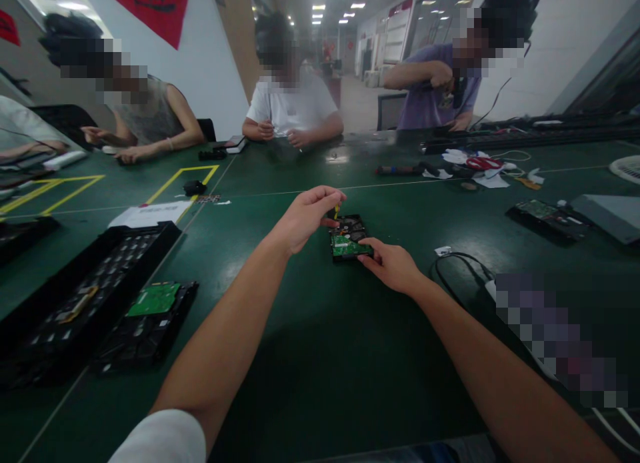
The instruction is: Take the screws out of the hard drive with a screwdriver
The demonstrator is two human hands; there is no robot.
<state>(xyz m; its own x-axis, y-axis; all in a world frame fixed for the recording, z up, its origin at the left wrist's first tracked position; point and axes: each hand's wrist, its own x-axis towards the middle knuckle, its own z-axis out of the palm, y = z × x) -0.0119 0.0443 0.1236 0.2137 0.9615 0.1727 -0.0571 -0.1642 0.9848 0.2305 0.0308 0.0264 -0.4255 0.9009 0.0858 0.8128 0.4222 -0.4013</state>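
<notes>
Green worktop [320,383], black tray [145,266] holding a tan strip [79,304]
Left hand [310,216] pinches a yellow-marked tool [337,211] at a drive [346,244]; right hand [393,264] grips the drive's near corner.

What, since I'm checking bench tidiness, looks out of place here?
Crumpled white scraps and a red cord-like tangle lie jumbled on the green tabletop, toward the far right; they look like litter. No spill shows.
</notes>
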